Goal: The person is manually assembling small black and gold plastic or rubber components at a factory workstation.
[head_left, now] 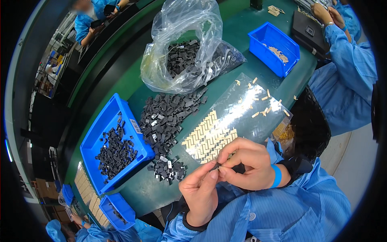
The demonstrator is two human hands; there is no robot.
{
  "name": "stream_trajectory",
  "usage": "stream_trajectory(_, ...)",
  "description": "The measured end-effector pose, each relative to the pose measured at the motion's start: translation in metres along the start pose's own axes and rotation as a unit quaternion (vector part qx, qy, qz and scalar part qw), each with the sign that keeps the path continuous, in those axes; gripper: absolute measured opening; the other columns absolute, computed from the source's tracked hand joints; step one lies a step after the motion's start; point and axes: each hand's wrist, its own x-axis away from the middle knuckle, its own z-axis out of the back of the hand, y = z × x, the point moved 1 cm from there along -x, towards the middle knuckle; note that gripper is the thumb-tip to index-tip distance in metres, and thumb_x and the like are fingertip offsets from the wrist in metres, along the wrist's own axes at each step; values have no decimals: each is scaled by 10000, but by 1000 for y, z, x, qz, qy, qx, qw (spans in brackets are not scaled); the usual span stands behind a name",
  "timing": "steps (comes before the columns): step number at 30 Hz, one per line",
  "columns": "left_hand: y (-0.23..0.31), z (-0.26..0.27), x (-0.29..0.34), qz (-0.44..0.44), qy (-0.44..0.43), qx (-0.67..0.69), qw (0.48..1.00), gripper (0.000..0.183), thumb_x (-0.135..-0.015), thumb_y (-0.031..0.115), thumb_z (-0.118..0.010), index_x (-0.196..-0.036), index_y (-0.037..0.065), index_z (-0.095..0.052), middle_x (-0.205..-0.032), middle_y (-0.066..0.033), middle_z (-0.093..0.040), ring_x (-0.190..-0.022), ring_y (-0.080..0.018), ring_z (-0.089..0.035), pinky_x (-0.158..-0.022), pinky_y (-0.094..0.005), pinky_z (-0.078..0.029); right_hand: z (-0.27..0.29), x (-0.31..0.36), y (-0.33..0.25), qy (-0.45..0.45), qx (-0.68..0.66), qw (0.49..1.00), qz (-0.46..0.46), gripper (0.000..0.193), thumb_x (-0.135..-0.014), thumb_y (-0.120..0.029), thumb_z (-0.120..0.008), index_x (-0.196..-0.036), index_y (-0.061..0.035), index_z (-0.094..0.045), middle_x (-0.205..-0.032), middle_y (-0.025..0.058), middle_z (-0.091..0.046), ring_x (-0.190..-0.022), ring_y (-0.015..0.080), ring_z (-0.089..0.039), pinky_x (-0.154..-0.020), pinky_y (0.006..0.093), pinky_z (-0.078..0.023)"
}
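Close to my body, my left hand (pixel 199 195) and my right hand (pixel 250 165) meet at their fingertips. Between thumbs and forefingers they pinch a small black part (pixel 216 166), mostly covered by the fingers. Just beyond, a clear plastic sheet (pixel 238 105) lies on the green table, bearing rows of small beige strips (pixel 209 135). More beige strips (pixel 264 111) are scattered loosely at its far right. Left of the sheet spreads a pile of small black parts (pixel 165 117), a few showing white faces.
A clear bag of black parts (pixel 183 56) stands open behind the pile. A large blue bin (pixel 90 153) at left and a smaller blue bin (pixel 129 211) hold black pieces. Another blue bin (pixel 288 54) holds beige strips. A co-worker's sleeve (pixel 346 52) is at far right, beside a black-lined container (pixel 312 117).
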Motion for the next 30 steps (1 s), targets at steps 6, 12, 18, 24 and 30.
stream_trajectory(6,-1,-1,0,12,20,16,1000,208,-824,-26,-567,-1024,-64,-607,-917,-168,-649,-799,-204,-644,-734,-307,-541,-1,2,2,3,-20,1000,-5,80,-703,11,-671,-706,-10,-594,-836,89,-591,-673,162,-596,-575,252,-473)
stream_trajectory(12,-4,2,-2,-5,-1,33,999,200,-845,-44,-561,-1038,-70,-605,-956,-172,-641,-768,-201,-643,-689,-301,-549,0,1,2,-4,-18,1000,0,72,-707,6,-674,-717,-7,-604,-844,93,-593,-674,161,-595,-587,253,-473)
stream_trajectory(18,0,3,-3,43,0,81,996,210,-850,-54,-532,-1047,-71,-601,-976,-183,-637,-791,-223,-648,-713,-322,-555,2,1,5,-1,-64,997,-34,63,-722,12,-668,-723,2,-606,-869,91,-595,-687,141,-592,-597,246,-471)
stream_trajectory(24,-4,4,-5,26,6,67,997,207,-851,-53,-523,-1041,-73,-601,-975,-190,-635,-793,-229,-649,-712,-326,-557,1,0,6,-5,-72,996,-59,64,-725,17,-668,-727,5,-606,-872,89,-596,-688,130,-586,-595,236,-465)
stream_trajectory(30,-6,2,-3,-34,21,14,999,181,-847,-60,-536,-1017,-81,-595,-935,-182,-640,-772,-213,-650,-714,-310,-554,2,-3,6,-20,-35,999,-24,70,-712,14,-674,-724,0,-606,-875,87,-595,-678,128,-588,-580,237,-465)
